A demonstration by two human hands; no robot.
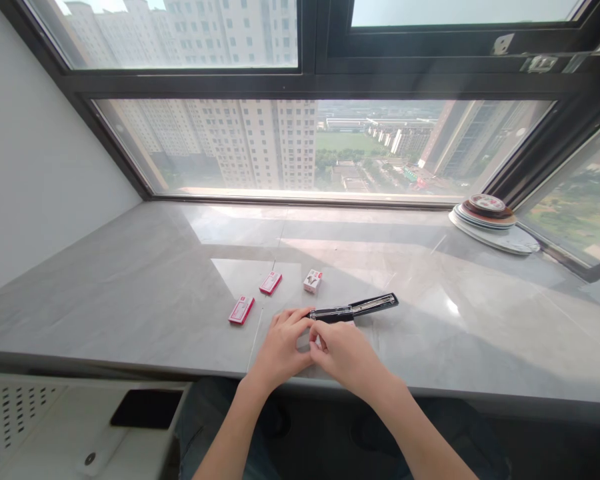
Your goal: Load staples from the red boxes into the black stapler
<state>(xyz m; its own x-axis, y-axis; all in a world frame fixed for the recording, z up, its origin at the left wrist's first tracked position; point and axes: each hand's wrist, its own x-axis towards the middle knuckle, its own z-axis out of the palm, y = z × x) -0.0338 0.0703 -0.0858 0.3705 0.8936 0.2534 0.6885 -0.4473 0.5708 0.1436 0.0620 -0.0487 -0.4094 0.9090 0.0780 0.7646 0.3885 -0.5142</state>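
Observation:
A black stapler (333, 313) lies unfolded on the grey countertop, its top arm swung out to the right. My left hand (286, 343) is curved around the stapler's left end, fingertips on it and thumb toward my right hand. Close in front of the stapler, my right hand (343, 353) is closed in a pinch; whatever is between its fingertips is hidden. A pale edge shows under the stapler, mostly covered by my right hand. Just beyond sits a small white box (312, 281) with a dark picture and red marks.
Two flat red-and-white boxes (271, 283) (241, 310) lie left of the stapler on the countertop (130, 287). A stack of plates (490, 223) stands by the window at the far right. Below left, a dark flat object (147, 409) rests on a white perforated surface.

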